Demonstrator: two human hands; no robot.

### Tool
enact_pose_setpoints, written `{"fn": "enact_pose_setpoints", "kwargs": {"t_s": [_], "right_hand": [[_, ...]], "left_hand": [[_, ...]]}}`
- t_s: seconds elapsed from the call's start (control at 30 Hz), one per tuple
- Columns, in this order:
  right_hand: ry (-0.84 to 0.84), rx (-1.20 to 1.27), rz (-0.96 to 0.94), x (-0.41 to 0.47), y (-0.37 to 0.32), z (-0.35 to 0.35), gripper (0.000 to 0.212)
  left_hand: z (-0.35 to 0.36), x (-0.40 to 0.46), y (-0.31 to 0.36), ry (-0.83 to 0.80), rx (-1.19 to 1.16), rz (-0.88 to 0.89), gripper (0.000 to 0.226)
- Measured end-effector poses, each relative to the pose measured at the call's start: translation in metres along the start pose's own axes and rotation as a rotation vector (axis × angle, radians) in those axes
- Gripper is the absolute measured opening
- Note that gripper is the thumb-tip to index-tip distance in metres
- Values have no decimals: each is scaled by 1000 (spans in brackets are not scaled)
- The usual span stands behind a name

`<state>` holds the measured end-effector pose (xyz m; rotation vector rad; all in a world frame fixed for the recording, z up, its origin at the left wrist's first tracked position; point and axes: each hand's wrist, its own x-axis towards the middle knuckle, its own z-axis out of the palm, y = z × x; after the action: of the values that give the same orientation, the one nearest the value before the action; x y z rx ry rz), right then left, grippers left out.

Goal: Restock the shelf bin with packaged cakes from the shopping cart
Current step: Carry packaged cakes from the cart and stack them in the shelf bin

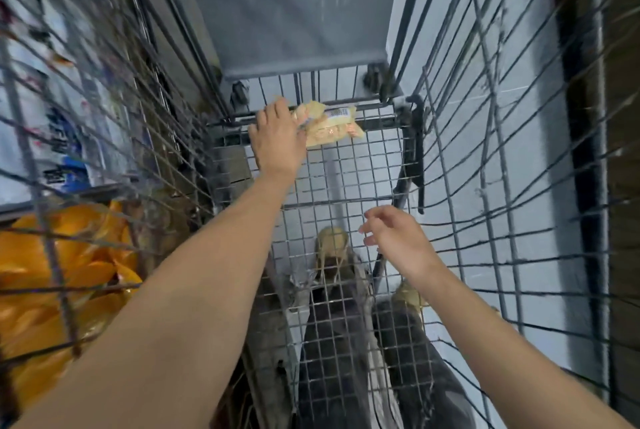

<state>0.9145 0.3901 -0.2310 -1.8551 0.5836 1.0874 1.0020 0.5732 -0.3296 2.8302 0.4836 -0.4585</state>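
Grasping the cake packet [332,125] by its near-left end at the cart [346,165] floor's far edge, left grip [277,138] clenched on light, soft, crushable, probably slippery wrap; right grip [391,238] released, empty.

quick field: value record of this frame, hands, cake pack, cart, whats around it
left hand: left hand reaches to the far end of the cart, fingers on the cake pack
right hand: right hand hangs over the cart floor, fingers loosely curled, holding nothing
cake pack: cake pack, clear wrap with a white barcode label, at the far edge of the cart floor
cart: wire cart, mesh floor, no other pack seen in it
outside cart: orange bags to the left, beyond the wires
blur: grip on the pack is unclear
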Motion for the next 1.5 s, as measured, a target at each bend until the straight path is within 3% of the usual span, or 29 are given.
{"fn": "enact_pose_setpoints", "kwargs": {"t_s": [0.1, 0.23, 0.3, 0.4, 0.47, 0.53, 0.63, 0.7, 0.77, 0.93, 1.0, 1.1, 1.5], "right_hand": [[0, 54, 1, -5, -4, 1, 17], [56, 355, 36, -8, -15, 2, 17], [20, 656, 81, -11, -23, 2, 36], [-100, 900, 74, -16, -23, -6, 80], [-100, 930, 77, -21, -20, -14, 68], [-34, 838, 73, -23, -19, -16, 31], [108, 736, 95, -21, -19, -16, 10], [157, 790, 114, -20, -19, -16, 11], [195, 841, 128, -19, -18, -18, 11], [234, 931, 130, -19, -9, -22, 11], [234, 937, 130, -18, -5, -20, 11], [244, 908, 135, -17, -3, -18, 12], [261, 819, 119, -13, -1, -10, 12]], "left_hand": [[-8, -18, 0, -11, 48, 61, 41], [-29, -75, 29, 46, -217, -49, 36], [-41, -113, 48, 5, -352, -11, 34], [-51, -163, 67, -230, -688, 27, 44], [-55, -185, 65, -388, -871, 56, 57], [-59, -189, 54, -469, -956, 77, 60], [-63, -165, 48, -361, -1069, -25, 47], [-58, -133, 47, -190, -977, -134, 39], [-50, -92, 46, -86, -754, -133, 38], [-26, -24, 47, -157, -86, 224, 54], [-13, -15, 41, -198, 80, 284, 57], [-2, -11, 37, -253, 158, 245, 62], [11, -9, 31, -170, 85, 202, 62]]}}
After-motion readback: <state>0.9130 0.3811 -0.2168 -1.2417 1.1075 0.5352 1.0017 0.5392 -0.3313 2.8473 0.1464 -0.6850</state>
